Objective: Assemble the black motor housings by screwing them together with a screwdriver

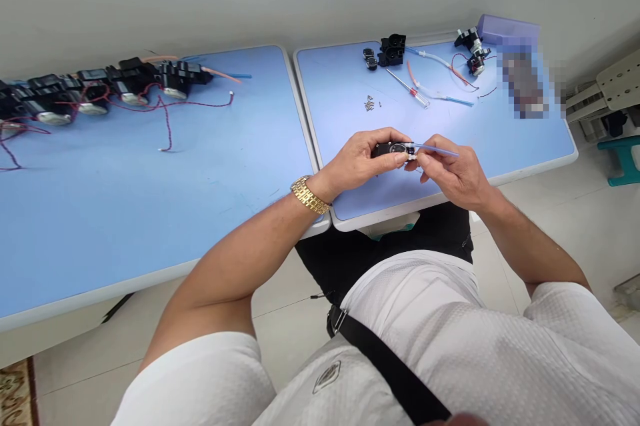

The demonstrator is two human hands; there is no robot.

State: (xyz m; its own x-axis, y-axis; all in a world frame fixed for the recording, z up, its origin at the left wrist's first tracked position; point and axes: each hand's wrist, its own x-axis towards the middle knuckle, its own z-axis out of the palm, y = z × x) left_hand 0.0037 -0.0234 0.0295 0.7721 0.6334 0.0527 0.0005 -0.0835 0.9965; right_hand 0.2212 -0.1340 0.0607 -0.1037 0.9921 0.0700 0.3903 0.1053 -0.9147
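The left table (150,213), blue with a pale rim, carries a row of motors (133,83) with red wires. Beside it, the right table (330,86) holds the other things. Its far right corner bears a purple box (510,31), with a pixelated patch in front of it. The left hand (357,161), a gold watch (310,195) at its wrist, grips a black part (383,150) between thumb and fingers, just over the right table's near edge. The right hand (457,169) has thumb and forefinger pinched together at the part's right end, on a small white fitting (413,157).

The part is small, dark and oblong, lying level, with a round black face ringed in pale grey beside the left thumb. A thin blue tube (440,150) juts rightward from the same end, across the right fingers; whether they press on it I cannot tell. Beyond lie black housings (393,51), a screwdriver (419,98), loose tubes (459,101) and, smallest, a cluster of screws (369,104).
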